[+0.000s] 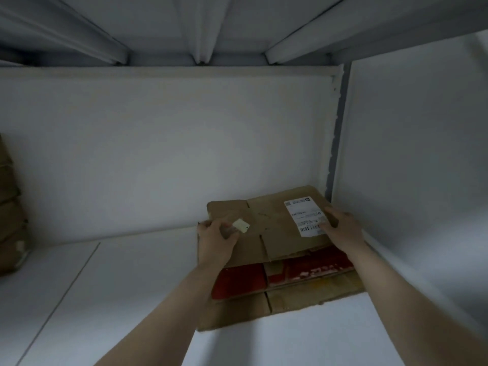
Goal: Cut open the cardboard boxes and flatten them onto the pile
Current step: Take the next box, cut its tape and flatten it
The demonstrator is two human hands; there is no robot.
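Observation:
A flattened brown cardboard box (266, 223) with a white shipping label (303, 215) lies on top of a pile of flat cardboard (303, 297) in the right rear corner of a white shelf. A red printed sheet (237, 283) shows beneath it. My left hand (215, 237) grips the top box's left edge and also holds a small pale cutter (240, 226) between thumb and fingers. My right hand (339, 227) grips the box's right edge beside the label.
The white shelf surface (105, 299) stretches left and toward me. A white back wall and right side wall (412, 154) close in the corner. Brown cardboard boxes (10, 207) are stacked at the far left edge. Metal shelf beams run overhead.

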